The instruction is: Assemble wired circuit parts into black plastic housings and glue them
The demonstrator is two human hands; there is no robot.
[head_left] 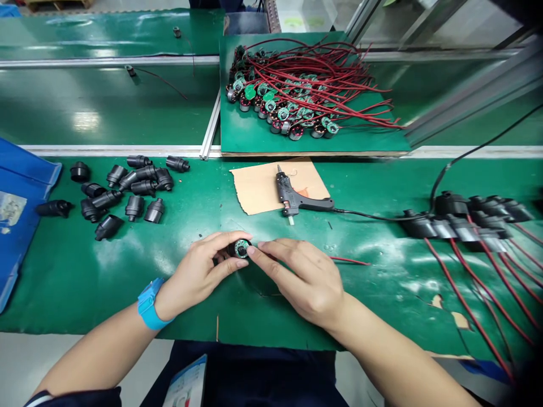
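My left hand (203,265) is closed around a small black housing (232,249) with a round motor (242,247) showing a green end set in it. My right hand (302,277) pinches the motor's end from the right, fingertips pressed against it. A red wire (350,261) trails out to the right from under my right hand. Both hands rest low on the green mat (127,271), near its front edge. A blue strap (149,304) circles my left wrist.
Several loose black housings (127,192) lie at the left, beside a blue bin (21,198). A black glue gun (292,198) rests on brown card (258,186). Behind it, a green board (254,135) holds several red-wired motors (292,96). Assembled units with red wires (466,223) lie at right.
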